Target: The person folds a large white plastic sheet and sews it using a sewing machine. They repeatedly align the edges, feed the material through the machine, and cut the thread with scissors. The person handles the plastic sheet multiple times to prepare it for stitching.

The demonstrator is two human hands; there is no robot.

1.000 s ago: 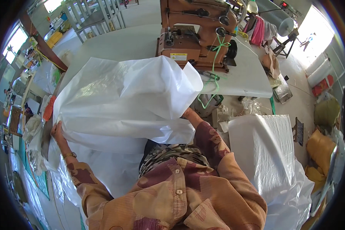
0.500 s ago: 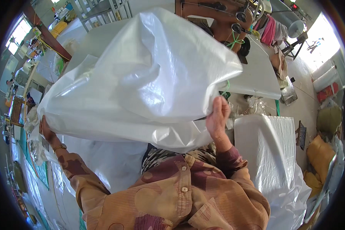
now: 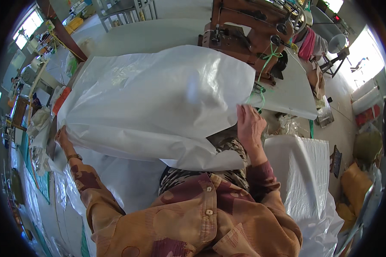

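Since half a second ago the big white sack [image 3: 158, 98] has dropped lower and flattened out, so more of the sewing machine [image 3: 248, 34] behind it shows, and the right hand [image 3: 249, 124] has slid from under the sack's bulge to its right edge.

Nearest to the sack, below it, is the person's patterned brown shirt [image 3: 201, 218], with both sleeves reaching up toward it. The sack is held spread in the air in front of the chest, wide side on. The left hand [image 3: 63, 138] grips the sack's lower left corner, fingers closed on the fabric; a wristband sits just below it. The right hand is at the sack's right edge, fingers upright and close together against the cloth; whether it pinches the edge or only presses it, I cannot tell.

Right of the sack, beside the person's right sleeve, lies a stack of white sacks [image 3: 304, 180]. Under and left of the sack more white sheeting [image 3: 124, 180] hangs down.

Behind the sack stands the white bench [image 3: 287, 92], with the brown sewing machine on it, partly hidden by the sack's top edge. A green cord [image 3: 268, 60] hangs from the machine near the sack's upper right corner.
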